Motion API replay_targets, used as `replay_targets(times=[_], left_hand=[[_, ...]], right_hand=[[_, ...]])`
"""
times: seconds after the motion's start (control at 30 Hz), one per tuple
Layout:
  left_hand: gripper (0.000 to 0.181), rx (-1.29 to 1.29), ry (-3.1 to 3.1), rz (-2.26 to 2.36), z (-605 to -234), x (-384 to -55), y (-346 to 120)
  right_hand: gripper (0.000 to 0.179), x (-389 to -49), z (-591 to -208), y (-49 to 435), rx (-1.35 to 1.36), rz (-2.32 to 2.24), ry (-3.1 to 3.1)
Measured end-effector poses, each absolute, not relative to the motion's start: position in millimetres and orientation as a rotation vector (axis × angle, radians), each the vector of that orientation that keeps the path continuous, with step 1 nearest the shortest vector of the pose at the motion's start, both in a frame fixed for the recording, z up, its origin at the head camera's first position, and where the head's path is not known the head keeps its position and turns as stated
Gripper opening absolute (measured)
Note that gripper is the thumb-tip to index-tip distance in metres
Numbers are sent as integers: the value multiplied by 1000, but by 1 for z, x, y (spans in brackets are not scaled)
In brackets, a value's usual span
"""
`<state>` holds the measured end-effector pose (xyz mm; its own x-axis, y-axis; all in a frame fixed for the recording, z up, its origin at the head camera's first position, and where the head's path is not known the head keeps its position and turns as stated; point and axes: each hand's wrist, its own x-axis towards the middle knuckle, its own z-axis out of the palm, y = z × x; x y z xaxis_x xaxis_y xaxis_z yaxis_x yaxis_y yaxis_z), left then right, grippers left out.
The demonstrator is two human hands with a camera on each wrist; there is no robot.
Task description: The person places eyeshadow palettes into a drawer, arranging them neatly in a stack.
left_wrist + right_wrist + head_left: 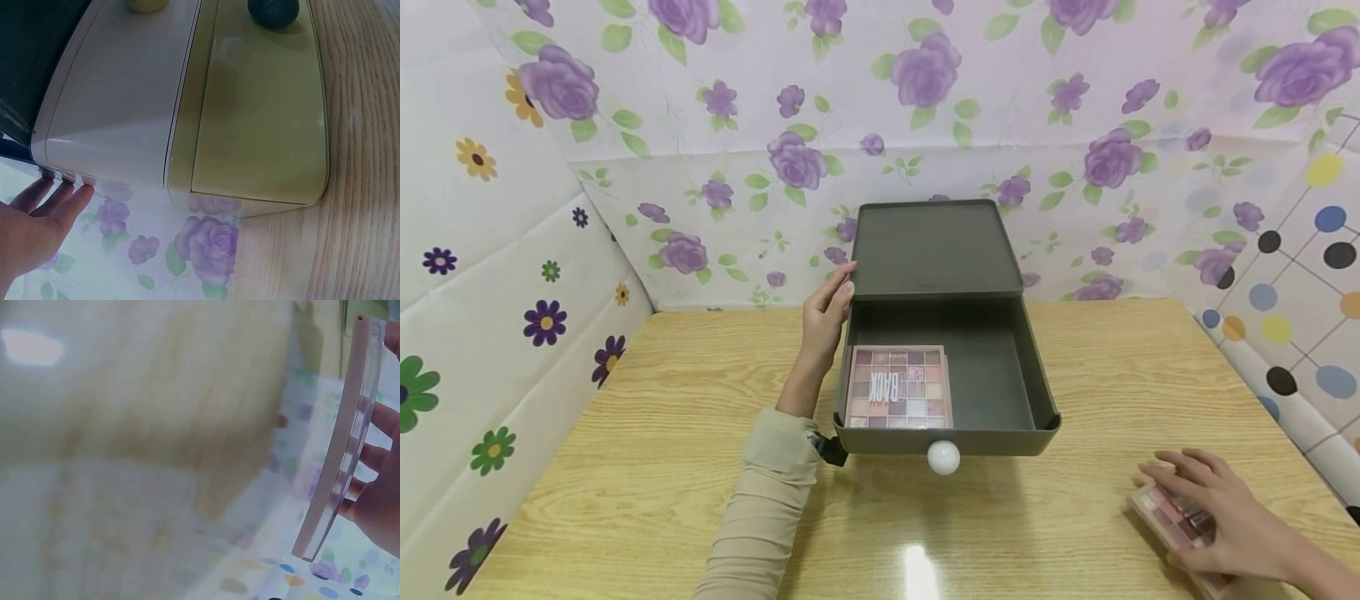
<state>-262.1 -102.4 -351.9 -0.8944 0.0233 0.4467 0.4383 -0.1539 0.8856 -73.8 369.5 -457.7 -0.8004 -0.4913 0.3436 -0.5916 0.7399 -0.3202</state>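
A dark grey drawer (992,379) is pulled out from under the flat grey top (934,250) of a drawer unit. Inside it, on the left, lies a square eyeshadow palette (897,387) with a window of pink and brown shades. My left hand (825,321) rests on the unit's left side; the left wrist view shows its extended fingertips (84,190) at the edge of a white drawer (119,94). Off to the right, my right hand (1232,521) grips a second eyeshadow palette (1167,510), seen edge-on (337,444) in the right wrist view.
A round white knob (943,457) sticks out from the open drawer's front. Lower in the stack is a yellow drawer (262,112) with a dark knob (274,11). The unit stands on a wood-grain table (700,400), in front of a flower-patterned wall covering (730,108).
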Motion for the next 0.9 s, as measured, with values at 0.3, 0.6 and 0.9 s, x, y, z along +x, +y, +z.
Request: replay_targets(times=[0.3,0.6,0.9], left_hand=[[39,-533,-1820,-2114,-351,-263,-102],[37,-550,-1790,-2121,-351,-265,-101],[38,-564,-1783,-2120,-352,-264,-103]], right_hand=[[90,-83,-435,362,861,610,-2729],[91,-94,-410,352,904,596,-2714],[91,-106,-382,341,962,564,-2680]])
